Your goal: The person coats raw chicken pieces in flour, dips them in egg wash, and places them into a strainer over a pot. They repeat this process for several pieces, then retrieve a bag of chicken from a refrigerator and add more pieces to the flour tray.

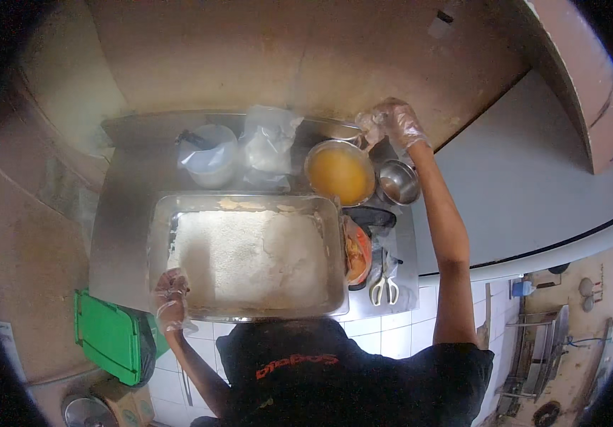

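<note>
My left hand [172, 300], in a clear plastic glove, curls over the near left corner of a deep metal tray [338, 267]. White flour-like powder [242, 256] covers the tray's bottom, smooth in places and lumpy in others. Beyond the tray's far right corner, my right hand [399, 124], gloved the same way, grips a pale, wet-looking piece of food [371, 128]. That piece hangs by the far right rim of a bowl of yellow-orange liquid [340, 173]; contact with the bowl cannot be made out. A smaller steel bowl [399, 182] stands below my right wrist.
A white plastic tub [210, 160] and a clear bag of white powder [269, 144] stand behind the tray. Right of it lie an orange-red food packet [357, 253] and white-handled scissors [384, 291]. A grey surface [520, 187] adjoins at right; a green-lidded bin [108, 339] stands lower left.
</note>
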Tool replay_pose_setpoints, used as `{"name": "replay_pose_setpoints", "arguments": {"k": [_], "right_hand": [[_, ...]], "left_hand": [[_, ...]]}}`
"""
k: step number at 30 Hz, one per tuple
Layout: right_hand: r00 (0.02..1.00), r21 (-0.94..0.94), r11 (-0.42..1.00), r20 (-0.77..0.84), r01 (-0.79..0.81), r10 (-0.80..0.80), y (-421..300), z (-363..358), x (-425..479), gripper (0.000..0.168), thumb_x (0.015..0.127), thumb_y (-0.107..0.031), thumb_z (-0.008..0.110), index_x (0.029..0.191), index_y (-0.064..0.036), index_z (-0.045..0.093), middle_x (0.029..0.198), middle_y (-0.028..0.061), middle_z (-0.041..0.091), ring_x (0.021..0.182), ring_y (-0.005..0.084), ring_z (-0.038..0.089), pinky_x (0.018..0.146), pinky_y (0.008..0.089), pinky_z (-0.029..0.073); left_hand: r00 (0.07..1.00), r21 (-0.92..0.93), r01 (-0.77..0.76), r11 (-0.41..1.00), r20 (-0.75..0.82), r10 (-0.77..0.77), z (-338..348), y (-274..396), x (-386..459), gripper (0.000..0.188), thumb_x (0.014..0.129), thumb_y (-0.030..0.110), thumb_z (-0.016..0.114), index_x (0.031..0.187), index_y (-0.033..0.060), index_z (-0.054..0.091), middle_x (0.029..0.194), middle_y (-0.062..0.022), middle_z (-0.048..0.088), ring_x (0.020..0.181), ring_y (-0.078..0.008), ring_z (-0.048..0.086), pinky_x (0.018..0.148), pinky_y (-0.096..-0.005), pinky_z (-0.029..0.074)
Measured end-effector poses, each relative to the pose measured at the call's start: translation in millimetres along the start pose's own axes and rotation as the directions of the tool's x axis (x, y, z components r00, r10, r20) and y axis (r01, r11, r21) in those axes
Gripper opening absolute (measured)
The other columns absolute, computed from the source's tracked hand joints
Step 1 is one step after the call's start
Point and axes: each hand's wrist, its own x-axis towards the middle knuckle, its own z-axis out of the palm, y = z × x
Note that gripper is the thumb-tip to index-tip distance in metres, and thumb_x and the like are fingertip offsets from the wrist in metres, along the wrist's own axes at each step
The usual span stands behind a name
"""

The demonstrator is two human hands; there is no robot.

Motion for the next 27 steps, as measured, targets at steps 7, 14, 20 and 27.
{"name": "replay_pose_setpoints", "arguments": {"k": [7, 14, 20, 27], "right_hand": [[0.992, 0.168, 0.981, -0.066, -0.094, 0.106, -9, -8, -5, 0.023, 0.081, -0.016, 0.053, 0.095, -0.002, 0.064, 0.098, 0.0178, 0.063, 0.092, 0.0308, 0.06, 0.081, 0.0375, 0.047], [0.989, 0.01, 0.991, 0.058, -0.136, 0.136, -49, 58, -37, 0.016, 0.078, -0.011, 0.053, 0.087, -0.004, 0.064, 0.091, 0.0175, 0.063, 0.081, 0.0311, 0.062, 0.071, 0.0374, 0.049], [0.988, 0.377, 0.916, -0.008, -0.139, 0.153, -19, 103, -55, 0.018, 0.076, -0.009, 0.056, 0.09, -0.002, 0.064, 0.09, 0.0163, 0.064, 0.077, 0.0235, 0.064, 0.068, 0.0343, 0.052], [0.99, 0.833, 0.534, 0.126, -0.141, 0.065, -116, 49, -75, 0.022, 0.083, -0.015, 0.056, 0.1, -0.003, 0.064, 0.094, 0.0121, 0.064, 0.081, 0.0225, 0.063, 0.076, 0.0326, 0.051]], "left_hand": [[0.999, 0.226, 0.043, 0.973, -0.012, -0.041, 1, 20, -6, 0.016, 0.085, 0.013, 0.059, 0.098, 0.003, 0.061, 0.079, -0.0032, 0.06, 0.068, -0.01, 0.056, 0.058, -0.0239, 0.045], [0.998, 0.071, 0.057, 0.996, -0.027, -0.055, -8, -1, -4, 0.019, 0.086, 0.012, 0.058, 0.102, 0.0032, 0.059, 0.082, -0.0038, 0.06, 0.069, -0.011, 0.056, 0.061, -0.0242, 0.047], [0.996, 0.262, -0.016, 0.965, -0.075, 0.037, -1, 13, -15, 0.016, 0.087, 0.011, 0.056, 0.101, 0.0039, 0.059, 0.085, -0.0029, 0.06, 0.073, -0.0109, 0.055, 0.067, -0.0257, 0.046], [0.999, 0.101, 0.033, 0.994, -0.008, -0.033, -4, 10, -22, 0.016, 0.086, 0.007, 0.053, 0.101, 0.0024, 0.058, 0.086, -0.0056, 0.061, 0.077, -0.0135, 0.058, 0.069, -0.0262, 0.047]]}}
